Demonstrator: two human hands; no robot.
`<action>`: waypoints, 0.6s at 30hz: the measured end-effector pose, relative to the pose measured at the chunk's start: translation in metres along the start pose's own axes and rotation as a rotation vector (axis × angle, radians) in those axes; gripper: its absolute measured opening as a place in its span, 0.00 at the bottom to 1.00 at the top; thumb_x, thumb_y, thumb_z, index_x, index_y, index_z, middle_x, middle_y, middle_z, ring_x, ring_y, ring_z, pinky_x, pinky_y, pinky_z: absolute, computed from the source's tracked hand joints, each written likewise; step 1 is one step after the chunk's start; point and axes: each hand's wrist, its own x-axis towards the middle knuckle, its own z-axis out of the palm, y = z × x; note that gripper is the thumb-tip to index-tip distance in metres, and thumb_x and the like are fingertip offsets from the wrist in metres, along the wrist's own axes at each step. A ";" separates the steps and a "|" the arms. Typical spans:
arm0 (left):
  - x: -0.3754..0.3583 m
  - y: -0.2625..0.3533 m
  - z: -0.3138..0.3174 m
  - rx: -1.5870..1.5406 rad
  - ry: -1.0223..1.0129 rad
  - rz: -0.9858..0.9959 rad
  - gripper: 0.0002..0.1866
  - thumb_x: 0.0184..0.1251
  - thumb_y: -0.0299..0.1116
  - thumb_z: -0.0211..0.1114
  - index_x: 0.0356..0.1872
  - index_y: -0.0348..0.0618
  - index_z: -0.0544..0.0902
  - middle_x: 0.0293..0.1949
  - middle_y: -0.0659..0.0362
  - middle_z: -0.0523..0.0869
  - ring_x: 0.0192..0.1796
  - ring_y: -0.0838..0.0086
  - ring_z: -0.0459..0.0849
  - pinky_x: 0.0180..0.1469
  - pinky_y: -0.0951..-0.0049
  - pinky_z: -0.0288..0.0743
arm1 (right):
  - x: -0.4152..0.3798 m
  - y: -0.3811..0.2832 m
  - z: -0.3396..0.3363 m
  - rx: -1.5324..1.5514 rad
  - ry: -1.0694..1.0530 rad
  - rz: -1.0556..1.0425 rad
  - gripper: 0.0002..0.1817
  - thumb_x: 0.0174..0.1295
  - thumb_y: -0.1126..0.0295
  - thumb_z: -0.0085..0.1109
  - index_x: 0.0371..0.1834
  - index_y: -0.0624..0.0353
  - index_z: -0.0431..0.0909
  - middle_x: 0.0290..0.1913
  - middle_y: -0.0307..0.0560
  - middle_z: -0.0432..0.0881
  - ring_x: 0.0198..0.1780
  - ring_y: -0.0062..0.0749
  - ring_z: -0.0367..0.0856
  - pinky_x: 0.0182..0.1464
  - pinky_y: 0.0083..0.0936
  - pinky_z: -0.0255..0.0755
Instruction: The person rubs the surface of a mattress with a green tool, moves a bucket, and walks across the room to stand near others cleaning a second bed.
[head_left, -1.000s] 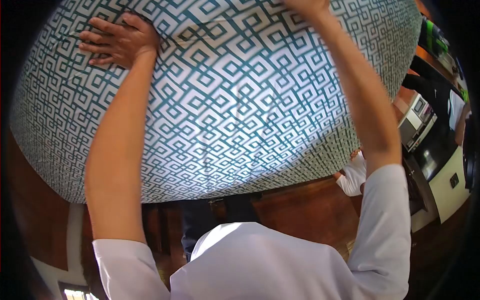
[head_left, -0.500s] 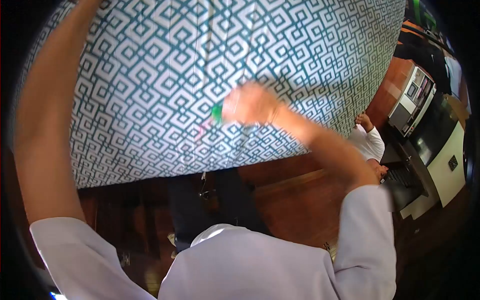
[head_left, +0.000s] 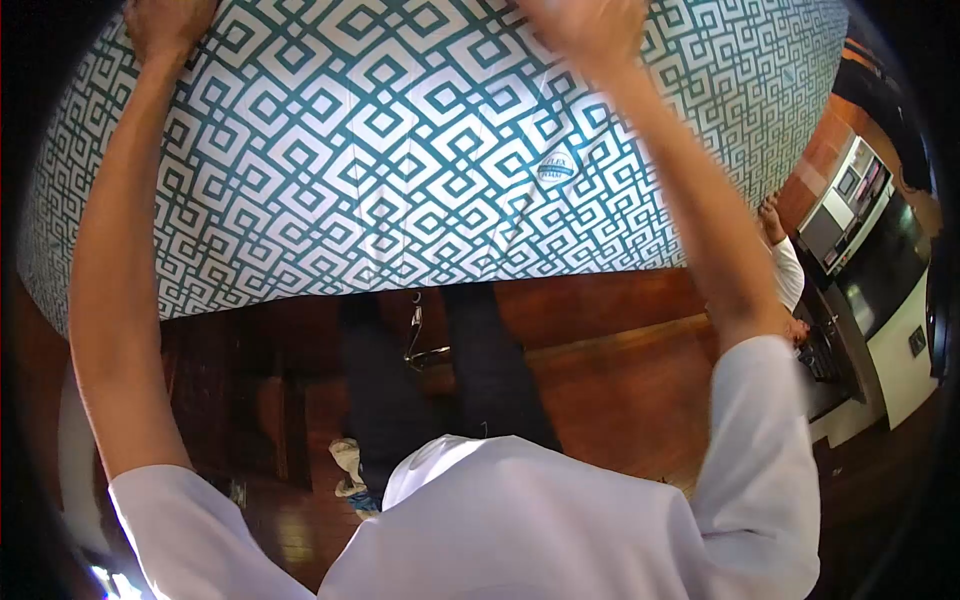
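A wide fabric sheet with white and teal interlocking squares spreads in front of me. Printed on it is an oval mark whose upper word reads "FLEX". My left hand is at the fabric's upper left; the frame's top edge cuts off its fingers. At the top, over the fabric, my right hand looks closed, but it is blurred and partly out of frame. The small green thing it held earlier does not show now.
Another person's hand is at the fabric's right edge, with a white sleeve below it. A whitish bundle lies on the brown floor near my legs. A grey-white cabinet stands at the right.
My right hand has moved up and away from the fabric's near part, uncovering the oval mark. My left arm has drawn back, bringing its hand into view. The fabric's near edge sits higher.
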 end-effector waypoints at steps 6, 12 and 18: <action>-0.008 0.019 -0.016 0.064 -0.065 -0.176 0.37 0.79 0.56 0.48 0.83 0.50 0.60 0.84 0.50 0.56 0.85 0.52 0.52 0.83 0.47 0.43 | -0.244 -0.123 -0.002 0.284 -0.152 -0.360 0.07 0.63 0.54 0.68 0.34 0.38 0.80 0.32 0.28 0.74 0.36 0.22 0.75 0.36 0.26 0.73; -0.061 0.039 -0.010 0.223 0.044 -0.182 0.35 0.79 0.49 0.52 0.80 0.43 0.63 0.81 0.49 0.63 0.83 0.52 0.57 0.83 0.50 0.46 | -0.235 -0.105 -0.003 0.303 -0.193 -0.667 0.05 0.63 0.55 0.58 0.32 0.39 0.77 0.34 0.28 0.73 0.42 0.24 0.76 0.44 0.25 0.72; -0.066 0.031 0.009 -0.042 0.225 -0.008 0.37 0.79 0.65 0.41 0.82 0.62 0.62 0.83 0.58 0.60 0.86 0.59 0.51 0.83 0.43 0.37 | -0.056 0.028 0.003 -0.033 0.180 -0.742 0.12 0.67 0.52 0.65 0.33 0.43 0.78 0.25 0.34 0.81 0.26 0.24 0.81 0.30 0.25 0.77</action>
